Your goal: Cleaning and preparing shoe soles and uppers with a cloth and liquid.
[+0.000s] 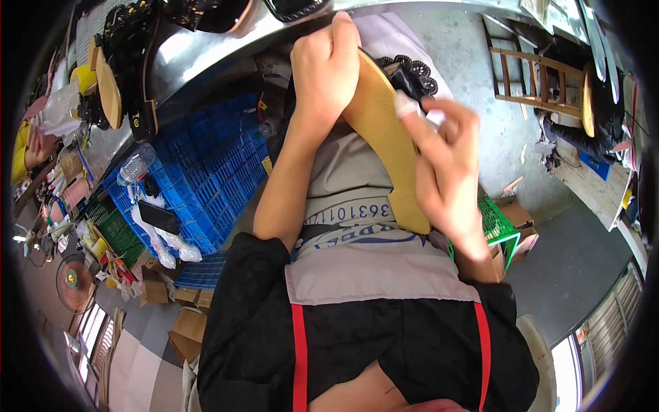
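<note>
A women's sandal lies over my lap, its tan sole facing up and its narrow heel end toward my waist. My left hand is closed round its toe end. Black straps with scalloped, openwork trim show beyond the sole's right edge. My right hand is at that edge, slightly blurred, its fingers bent. Something white is at its fingertips; whether it is a finger cover or a small piece held in a pinch is unclear. A grey apron with red straps lies under the sandal.
Black footwear stands on the metal bench ahead and left. Blue crates at my left bear a phone and plastic bottle. A green crate is at right. Another person's hand shows far left.
</note>
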Demonstrator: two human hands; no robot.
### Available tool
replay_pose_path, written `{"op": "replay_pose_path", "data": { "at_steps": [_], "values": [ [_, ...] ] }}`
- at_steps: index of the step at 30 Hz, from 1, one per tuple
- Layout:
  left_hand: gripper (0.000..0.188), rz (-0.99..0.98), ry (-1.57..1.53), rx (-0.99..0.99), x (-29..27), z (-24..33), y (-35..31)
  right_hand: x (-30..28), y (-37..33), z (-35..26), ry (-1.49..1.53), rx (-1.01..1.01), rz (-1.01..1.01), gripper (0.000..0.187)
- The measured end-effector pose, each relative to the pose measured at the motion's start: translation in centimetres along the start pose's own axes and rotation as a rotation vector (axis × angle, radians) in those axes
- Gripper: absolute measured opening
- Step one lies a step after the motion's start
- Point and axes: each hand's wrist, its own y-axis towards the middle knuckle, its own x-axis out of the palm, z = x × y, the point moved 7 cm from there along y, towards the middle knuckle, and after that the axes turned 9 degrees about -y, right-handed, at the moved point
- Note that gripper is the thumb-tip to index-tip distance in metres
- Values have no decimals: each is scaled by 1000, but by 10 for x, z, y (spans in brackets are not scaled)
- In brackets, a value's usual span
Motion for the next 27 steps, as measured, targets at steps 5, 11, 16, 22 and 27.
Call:
{"op": "replay_pose_path", "data": {
  "at_steps": [5,11,16,22,27],
  "values": [
    [47,12,25,25,6,-4,2,5,-1,9,-2,130,-69,59],
    [46,29,40,32,0,-7,-1,2,-17,3,-60,138,-152,58],
    [46,-6,-5,-41,-1,1,-3,1,4,8,15,84,-29,61],
    [45,27,-58,53,-1,5,-3,2,6,5,-28,25,-26,62],
    [34,21,-92,127,-9,5,-3,0,-19,1,-71,145,-118,63]
  ]
}}
